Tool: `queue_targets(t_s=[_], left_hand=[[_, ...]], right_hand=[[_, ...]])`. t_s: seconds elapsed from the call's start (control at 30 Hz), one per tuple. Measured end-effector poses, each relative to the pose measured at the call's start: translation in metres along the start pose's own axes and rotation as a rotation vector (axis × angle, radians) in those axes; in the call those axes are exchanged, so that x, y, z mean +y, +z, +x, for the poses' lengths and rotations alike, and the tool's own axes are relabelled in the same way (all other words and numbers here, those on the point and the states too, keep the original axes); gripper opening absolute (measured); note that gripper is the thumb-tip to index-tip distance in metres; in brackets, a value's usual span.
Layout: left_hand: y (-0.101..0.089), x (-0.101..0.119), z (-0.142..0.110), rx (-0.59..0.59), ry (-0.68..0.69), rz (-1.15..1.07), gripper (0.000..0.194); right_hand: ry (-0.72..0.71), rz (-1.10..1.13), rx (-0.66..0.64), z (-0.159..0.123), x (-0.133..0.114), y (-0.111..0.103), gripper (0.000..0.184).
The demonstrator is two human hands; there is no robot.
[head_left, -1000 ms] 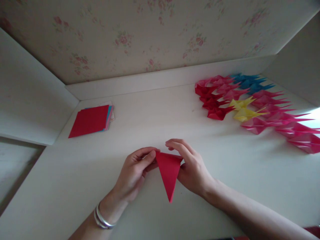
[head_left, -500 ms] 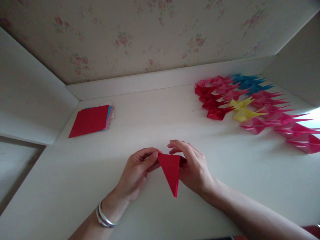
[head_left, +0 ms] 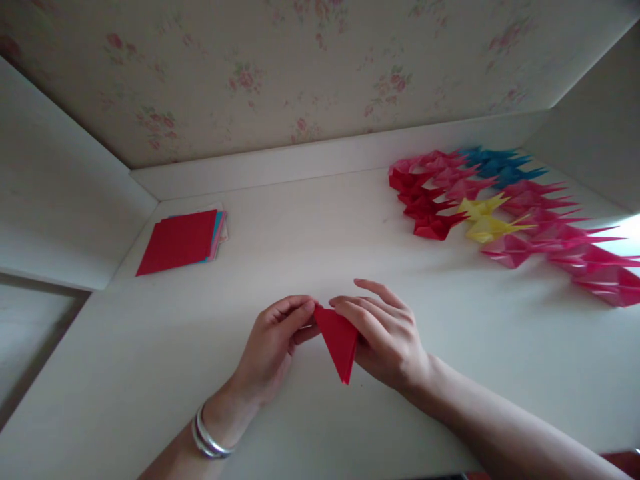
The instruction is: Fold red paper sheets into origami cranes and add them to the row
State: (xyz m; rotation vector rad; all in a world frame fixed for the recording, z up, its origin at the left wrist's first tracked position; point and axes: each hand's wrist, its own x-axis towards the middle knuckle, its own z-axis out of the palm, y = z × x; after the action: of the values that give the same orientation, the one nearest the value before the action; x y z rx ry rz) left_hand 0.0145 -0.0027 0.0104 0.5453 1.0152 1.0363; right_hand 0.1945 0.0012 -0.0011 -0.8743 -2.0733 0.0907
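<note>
Half-closed hands (head_left: 273, 341) grip folded red paper (head_left: 339, 339) — right fingers (head_left: 364, 321) now cover one corner.

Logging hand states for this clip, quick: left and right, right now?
Left hand: closed, pinching the folded red paper at its upper left corner.
Right hand: closed, holding the same paper along its right side.

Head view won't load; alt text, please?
A person's left hand pinches one corner of a folded red paper while the right hand touches its other side, over a white table. Farther back, a paper stack, red on top, lies at left; red, pink, yellow and blue paper figures sit at right.
</note>
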Motion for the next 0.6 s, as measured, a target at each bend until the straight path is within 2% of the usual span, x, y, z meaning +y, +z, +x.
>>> queue_targets(t_s=[0.37,0.5,0.6], left_hand=[[-0.0027,-0.0011,-0.0046,-0.063,-0.02,0.112,0.02],[-0.0008,-0.0025,-0.0042,-0.025,-0.006,0.128,0.022],[-0.0001,-0.0034,-0.0024,0.015,0.039,0.14,0.022]], right_hand=[[0.036,0.104,0.057,0.0028,0.0018,-0.0009,0.018],[0.163,0.131,-0.006,0.0015,-0.0003,-0.003,0.019],[0.321,0.18,-0.061,-0.0018,-0.0004,-0.001,0.029]])
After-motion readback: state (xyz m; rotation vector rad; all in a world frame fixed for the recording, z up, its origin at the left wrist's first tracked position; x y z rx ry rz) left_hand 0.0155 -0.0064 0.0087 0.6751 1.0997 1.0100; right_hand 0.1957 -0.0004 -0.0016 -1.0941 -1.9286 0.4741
